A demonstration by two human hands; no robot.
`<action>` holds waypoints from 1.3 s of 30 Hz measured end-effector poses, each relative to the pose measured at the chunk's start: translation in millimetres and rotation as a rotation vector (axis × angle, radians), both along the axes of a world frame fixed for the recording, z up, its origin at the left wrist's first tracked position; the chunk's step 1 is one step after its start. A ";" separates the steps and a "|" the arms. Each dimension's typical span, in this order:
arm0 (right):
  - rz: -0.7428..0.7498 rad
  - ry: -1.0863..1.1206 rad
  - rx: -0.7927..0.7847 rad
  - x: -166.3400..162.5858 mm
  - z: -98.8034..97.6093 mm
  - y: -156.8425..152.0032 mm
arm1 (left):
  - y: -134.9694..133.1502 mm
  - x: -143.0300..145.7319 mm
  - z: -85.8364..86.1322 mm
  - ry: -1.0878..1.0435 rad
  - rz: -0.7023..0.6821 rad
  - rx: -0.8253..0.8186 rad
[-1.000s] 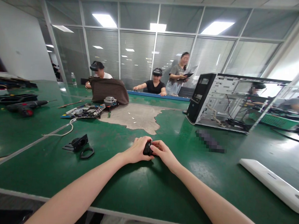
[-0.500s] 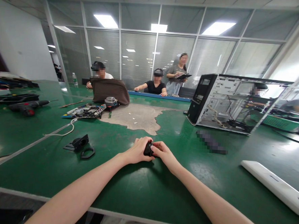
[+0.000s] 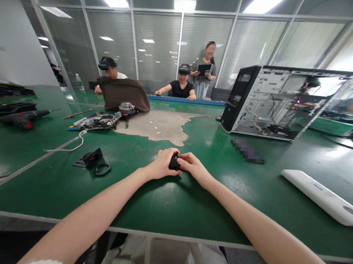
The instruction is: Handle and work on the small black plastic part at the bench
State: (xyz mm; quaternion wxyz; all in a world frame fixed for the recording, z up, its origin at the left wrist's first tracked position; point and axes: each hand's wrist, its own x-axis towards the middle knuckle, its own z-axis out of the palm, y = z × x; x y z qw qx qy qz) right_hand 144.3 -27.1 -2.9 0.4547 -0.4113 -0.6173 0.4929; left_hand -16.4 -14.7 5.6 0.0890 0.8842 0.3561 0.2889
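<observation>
Black and compact, the small blocky part (image 3: 173, 163) sits straight ahead of you, held between your hands. Your left hand (image 3: 162, 163) wraps its left side, thumb on the near edge and fingers over the far one; your right hand (image 3: 194, 168) pinches its right side, so neither is clearly nearer. Its long axis seems to point away from you, though your fingers cover too much to be sure. Beneath is a glossy green bench (image 3: 147, 210) with a worn beige patch (image 3: 165, 125) beyond. Well to your left lie a black angled bracket (image 3: 92, 158) and a black hexagonal ring (image 3: 103, 169). An open black-and-silver computer case (image 3: 241, 102) stands to the right, a long white plastic panel (image 3: 317, 194) nearer you. Across the room, a person in a black top (image 3: 182, 89) sits before a glass partition (image 3: 156, 51).
</observation>
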 end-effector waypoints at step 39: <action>0.159 0.006 0.114 5.2 8.6 -10.2 | 0.9 1.6 -0.9 -0.019 0.014 -0.025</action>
